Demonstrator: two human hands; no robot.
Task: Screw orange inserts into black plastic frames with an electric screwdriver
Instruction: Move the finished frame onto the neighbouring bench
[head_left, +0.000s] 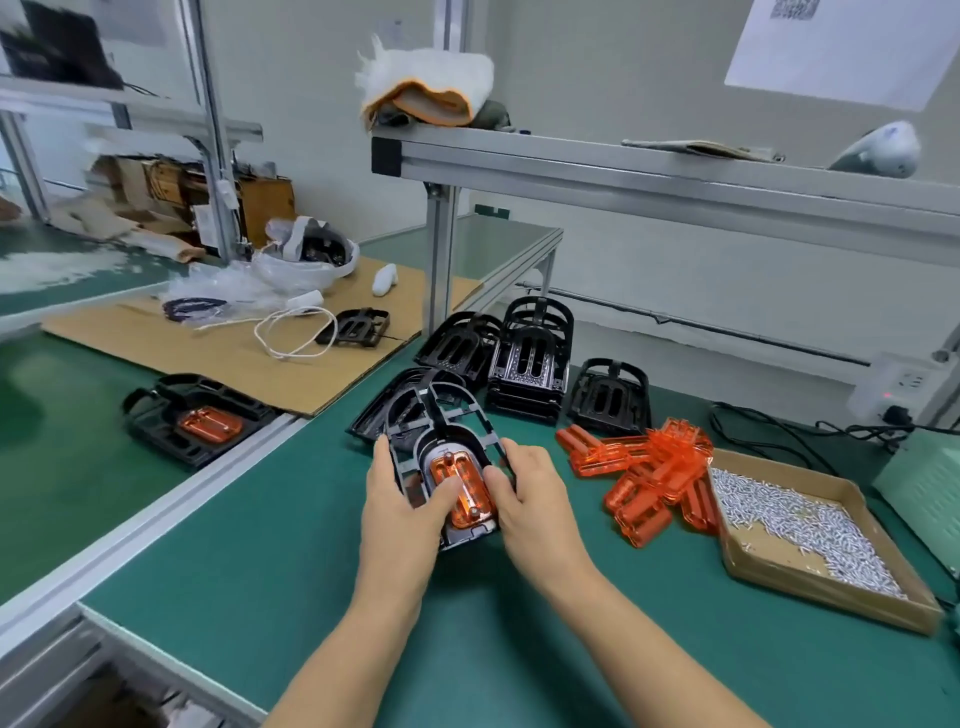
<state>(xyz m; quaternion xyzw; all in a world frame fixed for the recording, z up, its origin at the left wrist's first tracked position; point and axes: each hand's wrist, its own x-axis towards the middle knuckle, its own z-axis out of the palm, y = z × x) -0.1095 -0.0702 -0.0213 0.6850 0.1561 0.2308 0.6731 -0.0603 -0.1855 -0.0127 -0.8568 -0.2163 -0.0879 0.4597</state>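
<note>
Both hands hold 1 black plastic frame with a translucent orange insert seated in it.

I see my left hand (402, 506) and right hand (530, 491) curled around the black plastic frame (441, 434) over the green bench mat (260, 545), thumbs pressing the orange insert (464, 486). A pile of loose orange inserts (654, 478) lies just right, beside a cardboard tray of small silver screws (810, 535); stacked black frames (530, 364) sit behind.

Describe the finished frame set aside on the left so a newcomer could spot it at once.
Start at the sheet of brown cardboard on the left bench. Just in front of its near edge, on the green mat, lies a black frame by itself, no hand on it. Unlike the empty black frames stacked across the aisle, it has an orange insert in its middle.
</note>
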